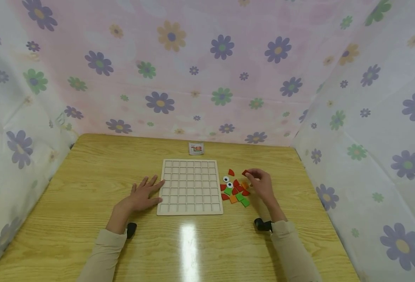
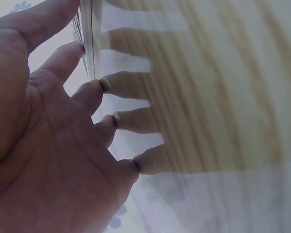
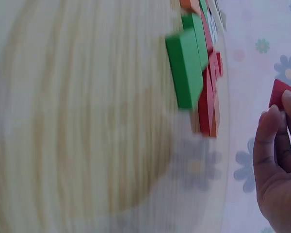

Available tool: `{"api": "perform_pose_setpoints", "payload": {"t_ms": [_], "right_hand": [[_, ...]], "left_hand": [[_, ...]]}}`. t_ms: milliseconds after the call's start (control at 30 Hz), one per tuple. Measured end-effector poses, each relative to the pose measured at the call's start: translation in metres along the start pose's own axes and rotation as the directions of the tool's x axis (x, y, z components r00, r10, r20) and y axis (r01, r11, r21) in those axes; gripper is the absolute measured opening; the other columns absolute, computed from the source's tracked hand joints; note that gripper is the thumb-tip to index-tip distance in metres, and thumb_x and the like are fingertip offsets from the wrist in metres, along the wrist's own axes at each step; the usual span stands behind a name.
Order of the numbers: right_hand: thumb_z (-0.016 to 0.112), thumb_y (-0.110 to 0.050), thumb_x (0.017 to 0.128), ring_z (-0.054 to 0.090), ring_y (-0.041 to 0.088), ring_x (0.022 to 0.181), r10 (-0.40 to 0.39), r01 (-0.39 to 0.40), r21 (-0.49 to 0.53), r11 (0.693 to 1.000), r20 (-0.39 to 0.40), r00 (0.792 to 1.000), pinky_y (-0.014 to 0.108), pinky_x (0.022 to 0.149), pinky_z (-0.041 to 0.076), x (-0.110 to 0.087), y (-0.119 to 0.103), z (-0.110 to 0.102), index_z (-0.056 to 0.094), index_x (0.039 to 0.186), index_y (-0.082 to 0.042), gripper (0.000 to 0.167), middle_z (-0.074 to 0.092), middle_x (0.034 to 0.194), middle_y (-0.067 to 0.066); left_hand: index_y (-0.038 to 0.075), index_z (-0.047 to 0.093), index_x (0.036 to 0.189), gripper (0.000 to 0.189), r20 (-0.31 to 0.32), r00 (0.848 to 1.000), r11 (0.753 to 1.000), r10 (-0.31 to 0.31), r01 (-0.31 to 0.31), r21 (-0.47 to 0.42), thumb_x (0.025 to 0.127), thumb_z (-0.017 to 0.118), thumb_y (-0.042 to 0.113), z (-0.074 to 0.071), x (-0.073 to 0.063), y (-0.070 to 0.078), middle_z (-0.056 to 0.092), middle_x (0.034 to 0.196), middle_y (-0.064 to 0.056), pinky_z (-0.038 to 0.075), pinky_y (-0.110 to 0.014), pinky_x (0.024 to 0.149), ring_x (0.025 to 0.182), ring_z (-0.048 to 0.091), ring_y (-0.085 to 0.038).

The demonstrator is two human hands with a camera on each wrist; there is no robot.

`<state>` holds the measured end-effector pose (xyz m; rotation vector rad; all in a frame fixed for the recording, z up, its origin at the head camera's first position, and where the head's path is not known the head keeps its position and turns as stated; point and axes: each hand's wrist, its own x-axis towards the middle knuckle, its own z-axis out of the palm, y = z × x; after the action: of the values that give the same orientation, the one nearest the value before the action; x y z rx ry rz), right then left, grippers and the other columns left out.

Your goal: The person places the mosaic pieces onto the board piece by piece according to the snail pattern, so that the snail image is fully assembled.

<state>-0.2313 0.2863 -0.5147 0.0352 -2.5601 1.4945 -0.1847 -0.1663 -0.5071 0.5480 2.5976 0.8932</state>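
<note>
A pale wooden grid board (image 1: 190,187) lies flat on the table, its square cells bare. My left hand (image 1: 144,196) rests with spread fingers at the board's left edge; the left wrist view shows its fingertips (image 2: 130,167) on the tabletop. To the right of the board my right hand (image 1: 262,185) pinches a red quarter-round tile (image 1: 245,172) between thumb and fingers, raised above the table. That red tile (image 3: 280,93) also shows in the right wrist view. Below it lies a loose cluster of red, orange and green tiles (image 1: 240,197) with two round eye tiles (image 1: 226,179).
A small picture card (image 1: 196,148) lies behind the board. One red tile (image 1: 231,172) lies slightly apart from the cluster. The wooden table (image 1: 151,243) is bordered by flowered cloth (image 1: 193,86) at the back and both sides.
</note>
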Motion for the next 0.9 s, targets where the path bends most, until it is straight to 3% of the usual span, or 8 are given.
{"api": "perform_pose_setpoints", "payload": {"t_ms": [100,233,333,567,900], "right_hand": [[0.067,-0.013,0.1,0.066,0.017,0.089,-0.006,0.004,0.04,0.999,0.057,0.998,0.026,0.068,0.056,-0.004,-0.017,0.006,0.072,0.112,0.008,0.024,0.072,0.108,0.026],[0.069,-0.006,0.097,0.068,0.032,0.088,-0.069,0.063,0.062,0.996,0.115,0.991,0.022,0.071,0.053,-0.012,-0.043,0.014,0.072,0.109,0.012,0.022,0.073,0.103,0.028],[0.07,-0.002,0.095,0.067,0.04,0.085,-0.119,0.106,0.088,0.99,0.154,0.981,0.023,0.068,0.053,-0.015,-0.05,0.026,0.073,0.105,0.013,0.018,0.073,0.097,0.029],[0.074,-0.009,0.094,0.067,0.015,0.076,-0.106,0.095,0.056,0.994,0.242,0.965,0.025,0.068,0.053,-0.012,-0.039,0.066,0.078,0.099,0.003,0.014,0.076,0.092,0.017],[0.074,-0.007,0.093,0.062,0.016,0.074,-0.107,0.125,-0.078,0.989,0.197,0.975,0.028,0.068,0.052,-0.001,-0.048,0.1,0.079,0.096,-0.002,0.008,0.076,0.091,0.011]], "left_hand": [[0.005,0.034,0.158,0.067,-0.004,1.0,1.0,-0.001,0.001,-0.001,0.103,0.061,0.031,-0.001,-0.001,0.003,0.014,0.166,-0.029,0.0,-0.08,0.111,0.151,0.002,-0.057],[0.004,0.035,0.158,0.067,-0.006,1.0,1.0,0.002,-0.002,-0.006,0.102,0.061,0.03,-0.001,-0.002,0.004,0.014,0.166,-0.029,0.0,-0.081,0.11,0.15,0.002,-0.057],[0.004,0.036,0.158,0.067,-0.009,1.0,1.0,0.006,-0.006,0.001,0.102,0.062,0.031,-0.001,-0.001,0.003,0.015,0.165,-0.03,0.001,-0.081,0.11,0.15,0.003,-0.058],[0.004,0.035,0.158,0.067,-0.007,1.0,1.0,0.007,-0.007,0.002,0.102,0.061,0.031,0.001,0.001,0.002,0.014,0.165,-0.03,0.0,-0.081,0.11,0.15,0.003,-0.058],[0.005,0.033,0.159,0.067,-0.008,1.0,1.0,-0.003,0.003,-0.009,0.103,0.061,0.03,0.003,0.003,-0.002,0.012,0.167,-0.028,-0.004,-0.081,0.11,0.15,0.0,-0.058]]}}
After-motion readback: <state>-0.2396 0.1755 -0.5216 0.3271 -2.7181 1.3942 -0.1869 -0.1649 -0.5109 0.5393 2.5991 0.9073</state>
